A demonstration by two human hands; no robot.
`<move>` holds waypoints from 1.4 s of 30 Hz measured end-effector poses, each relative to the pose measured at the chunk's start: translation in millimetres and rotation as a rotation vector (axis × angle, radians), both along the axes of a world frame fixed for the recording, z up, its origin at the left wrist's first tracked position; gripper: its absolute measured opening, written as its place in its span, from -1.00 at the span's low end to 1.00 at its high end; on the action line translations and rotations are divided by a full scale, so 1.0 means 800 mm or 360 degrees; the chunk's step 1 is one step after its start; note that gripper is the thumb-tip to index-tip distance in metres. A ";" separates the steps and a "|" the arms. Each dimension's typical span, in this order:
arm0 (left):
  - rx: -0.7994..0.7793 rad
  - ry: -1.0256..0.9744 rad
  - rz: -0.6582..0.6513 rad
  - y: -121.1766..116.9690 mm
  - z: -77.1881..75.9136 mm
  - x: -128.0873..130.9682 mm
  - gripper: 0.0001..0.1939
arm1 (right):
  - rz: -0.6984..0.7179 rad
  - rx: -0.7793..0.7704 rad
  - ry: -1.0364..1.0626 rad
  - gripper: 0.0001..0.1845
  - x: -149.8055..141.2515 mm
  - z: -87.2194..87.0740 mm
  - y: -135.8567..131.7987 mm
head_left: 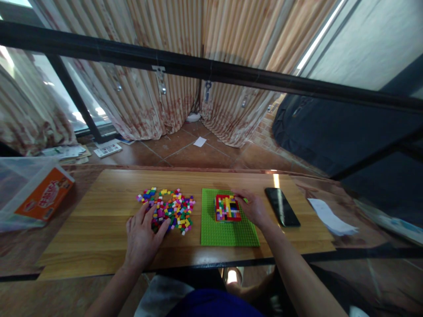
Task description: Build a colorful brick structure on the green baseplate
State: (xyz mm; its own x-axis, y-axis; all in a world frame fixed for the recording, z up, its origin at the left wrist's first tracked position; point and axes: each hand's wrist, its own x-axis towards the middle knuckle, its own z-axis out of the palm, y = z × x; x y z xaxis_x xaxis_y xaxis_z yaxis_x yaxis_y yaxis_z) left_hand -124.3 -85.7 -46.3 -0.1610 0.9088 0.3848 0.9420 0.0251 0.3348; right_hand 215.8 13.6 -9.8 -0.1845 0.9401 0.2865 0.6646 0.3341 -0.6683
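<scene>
On the left of the wooden table lies a loose pile of small coloured toy bricks (180, 204). My left hand (142, 240) rests at the pile's near left side, thumb and fingers apart, fingertips among the bricks. Right of the pile is a green baseplate (211, 235), bearing a low, roughly square brick build (228, 209) with a red edge and multicoloured rows; a dark gap shows toward its right. At the build's far right corner, my right hand (254, 209) has its fingertips pinched together. Whatever is between them is too small or hidden to make out.
A black phone (282, 207) lies right of the baseplate, with white paper (332, 216) beyond it. A clear plastic box (29, 176) with an orange label stands at the left. A dark metal rail (185, 64) crosses before the curtains (158, 101).
</scene>
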 end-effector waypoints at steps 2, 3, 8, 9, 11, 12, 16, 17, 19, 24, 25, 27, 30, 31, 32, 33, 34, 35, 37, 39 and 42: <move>-0.0001 0.0004 -0.0003 0.000 0.000 0.000 -0.43 | 0.0018 -0.0004 -0.0004 -0.73 0.001 0.001 0.000; 0.0000 0.0007 0.0000 0.000 0.000 0.000 -0.43 | 0.0026 -0.0006 -0.0011 -0.73 0.002 0.002 0.000; 0.0001 -0.0002 0.0009 0.001 0.000 0.001 -0.44 | 0.0039 0.0002 -0.0047 -0.73 0.001 0.005 0.000; 0.0003 -0.0007 0.0007 0.001 0.001 0.001 -0.44 | 0.0039 0.0003 -0.0047 -0.73 0.001 0.005 0.000; 0.0000 -0.0016 0.0004 0.001 0.002 0.001 -0.44 | 0.0046 -0.0013 -0.0041 -0.72 0.002 0.005 0.000; -0.0003 -0.0023 0.0007 0.001 0.003 0.002 -0.44 | 0.0050 -0.0029 -0.0033 -0.70 0.003 0.004 0.000; -0.0021 -0.0047 0.0013 0.000 0.004 0.003 -0.42 | -0.0015 -0.0062 0.0011 -0.62 0.006 0.005 -0.008; -0.0023 -0.0047 0.0015 0.000 0.004 0.003 -0.42 | -0.0075 -0.0033 0.0019 -0.61 0.004 0.007 -0.013; -0.0026 -0.0041 0.0016 -0.001 0.003 0.003 -0.43 | -0.0216 0.0052 0.0032 -0.62 -0.004 0.013 -0.025; -0.0054 -0.0022 0.0009 -0.003 0.006 0.005 -0.43 | -0.0038 0.0113 0.0094 -0.73 -0.061 0.031 -0.071; -0.0057 -0.0021 0.0007 -0.004 0.007 0.005 -0.43 | 0.0110 0.0080 0.0054 -0.75 -0.077 0.031 -0.081; -0.0062 -0.0022 0.0005 -0.004 0.008 0.006 -0.43 | 0.0284 0.0047 -0.0025 -0.76 -0.107 0.024 -0.095; -0.0051 -0.0028 0.0004 -0.004 0.007 0.005 -0.44 | 0.0377 -0.0028 -0.0169 -0.75 -0.142 0.006 -0.105; -0.0045 -0.0029 0.0004 -0.004 0.006 0.005 -0.44 | 0.0377 -0.0066 -0.0206 -0.76 -0.149 0.000 -0.106; -0.0037 -0.0028 0.0003 -0.004 0.005 0.005 -0.44 | 0.0358 -0.0101 -0.0237 -0.77 -0.156 -0.005 -0.106; -0.0029 -0.0026 0.0000 -0.003 0.004 0.004 -0.45 | 0.0328 -0.0137 -0.0265 -0.77 -0.160 -0.009 -0.104; -0.0024 -0.0022 -0.0004 -0.003 0.004 0.004 -0.46 | 0.0295 -0.0172 -0.0292 -0.78 -0.164 -0.012 -0.103; -0.0023 -0.0018 -0.0008 -0.003 0.003 0.004 -0.47 | 0.0261 -0.0203 -0.0321 -0.79 -0.167 -0.013 -0.101; -0.0019 -0.0016 -0.0010 -0.003 0.003 0.004 -0.47 | 0.0217 -0.0255 -0.0379 -0.81 -0.170 -0.014 -0.098; -0.0015 -0.0020 -0.0005 -0.003 0.003 0.004 -0.48 | 0.0209 -0.0283 -0.0417 -0.81 -0.173 -0.013 -0.096; -0.0016 -0.0029 -0.0002 -0.003 0.004 0.004 -0.48 | 0.0217 -0.0286 -0.0449 -0.78 -0.176 -0.012 -0.093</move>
State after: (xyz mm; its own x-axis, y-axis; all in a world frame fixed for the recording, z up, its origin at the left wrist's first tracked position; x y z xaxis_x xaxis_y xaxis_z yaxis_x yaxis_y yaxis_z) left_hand -120.8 -88.4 -42.8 -0.1669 0.9129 0.3725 0.9357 0.0276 0.3517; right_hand 75.3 -60.7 -19.5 -0.3596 0.9323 0.0389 0.7888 0.3260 -0.5211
